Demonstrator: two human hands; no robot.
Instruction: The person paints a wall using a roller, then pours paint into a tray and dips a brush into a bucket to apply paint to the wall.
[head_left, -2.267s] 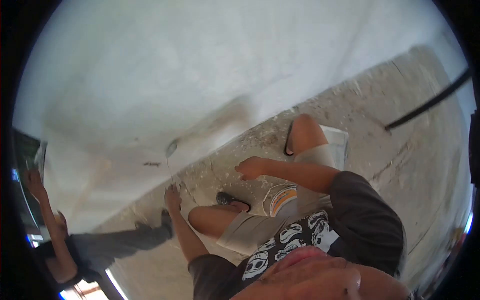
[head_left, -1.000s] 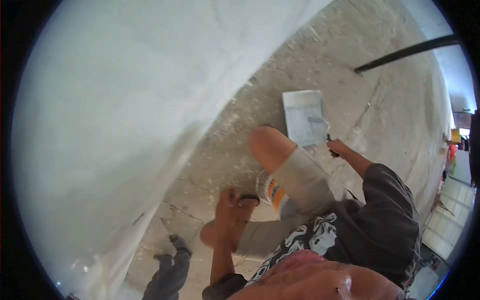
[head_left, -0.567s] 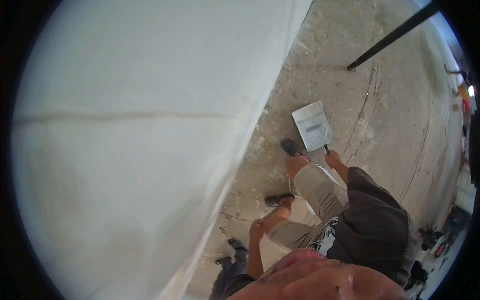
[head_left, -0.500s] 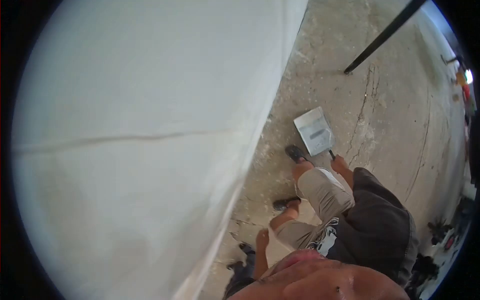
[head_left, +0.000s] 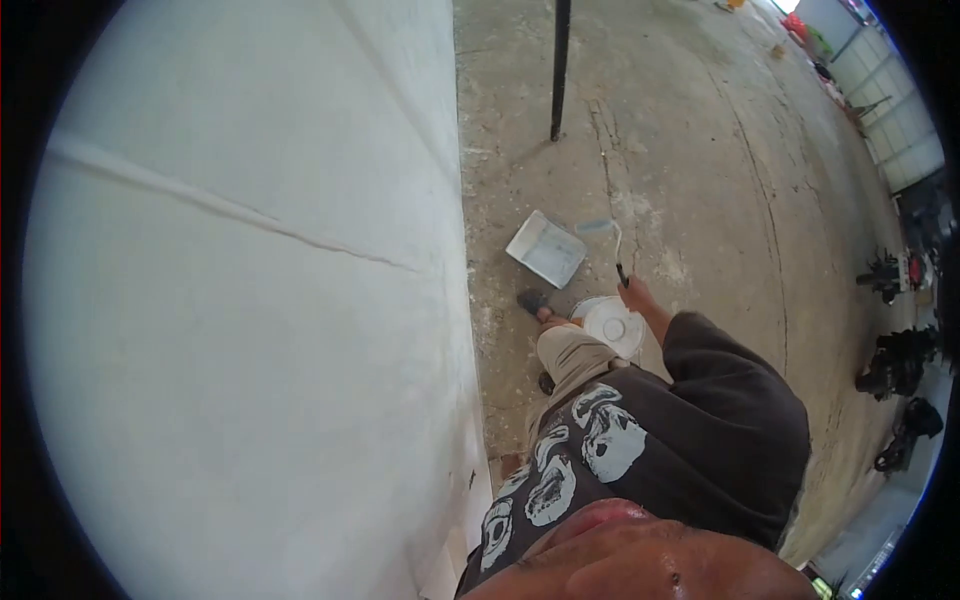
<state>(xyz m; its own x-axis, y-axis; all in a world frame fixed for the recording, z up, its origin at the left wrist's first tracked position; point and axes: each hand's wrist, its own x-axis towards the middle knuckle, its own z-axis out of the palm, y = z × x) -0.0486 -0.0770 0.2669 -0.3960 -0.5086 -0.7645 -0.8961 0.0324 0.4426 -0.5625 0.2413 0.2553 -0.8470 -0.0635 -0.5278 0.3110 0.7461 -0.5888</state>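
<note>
One hand only is seen clearly: the right hand [head_left: 636,295] is closed round the dark handle of a short paint roller [head_left: 603,228] with a pale blue-grey sleeve. The sleeve is held above the cracked grey concrete floor [head_left: 700,150], just beside a flat rectangular grey paint tray [head_left: 546,248] laid near the foot of the white plastered wall [head_left: 250,300]. A round white bucket [head_left: 612,325] is seen just below the hand. The left hand is hidden by the torso, so its grip cannot be told.

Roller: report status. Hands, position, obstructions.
Right hand shut on roller handle; left hand out of view. Roller head beside tray. White bucket at the feet.
</note>
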